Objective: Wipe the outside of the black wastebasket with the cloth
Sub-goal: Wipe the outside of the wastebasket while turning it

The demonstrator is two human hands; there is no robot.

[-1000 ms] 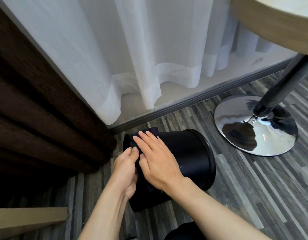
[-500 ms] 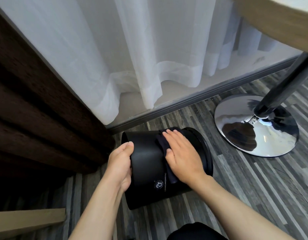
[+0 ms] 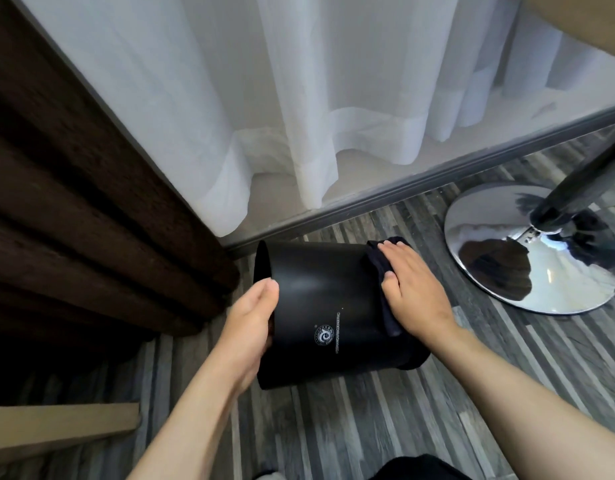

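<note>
The black wastebasket [image 3: 320, 299] lies on its side on the striped grey floor, a small white logo facing up. My left hand [image 3: 250, 323] grips its left end, thumb on the wall. My right hand [image 3: 413, 289] lies flat on a dark cloth [image 3: 382, 271], pressing it against the basket's right end, which is mostly hidden beneath hand and cloth. The cloth drapes over the curved wall from the top down towards me.
A chrome table base [image 3: 541, 251] with a dark post stands to the right, close to the basket. White sheer curtains [image 3: 299, 98] and a grey floor track run behind. A dark brown curtain [image 3: 74, 202] hangs at left, and a wooden board [image 3: 57, 427] lies at bottom left.
My right hand slid the cloth along the basket's wall from the left end to the right end. My left hand shifted to hold the left end.
</note>
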